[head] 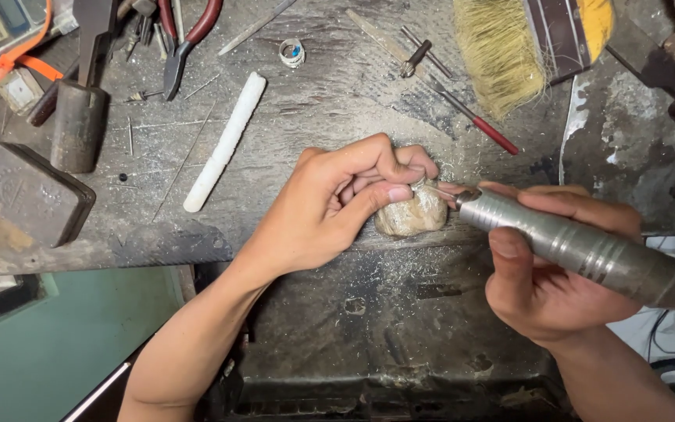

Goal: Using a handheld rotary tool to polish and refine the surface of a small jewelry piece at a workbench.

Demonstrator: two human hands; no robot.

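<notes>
My left hand (337,199) pinches a small silver ring (418,183) between thumb and fingers and presses it against a worn tan wooden peg (412,216) that sticks out from the bench edge. My right hand (544,270) grips a grey metal rotary handpiece (580,248) like a pen. Its thin bit touches the ring from the right. Most of the ring is hidden by my fingers.
On the dark, scratched bench (314,101) lie a white stick (224,142), red-handled pliers (185,39), a small ring (292,52), needle files (462,105), a bristle brush (509,47), a dark metal block (31,194) and a hammer head (80,125). A dusty tray (384,328) sits below the peg.
</notes>
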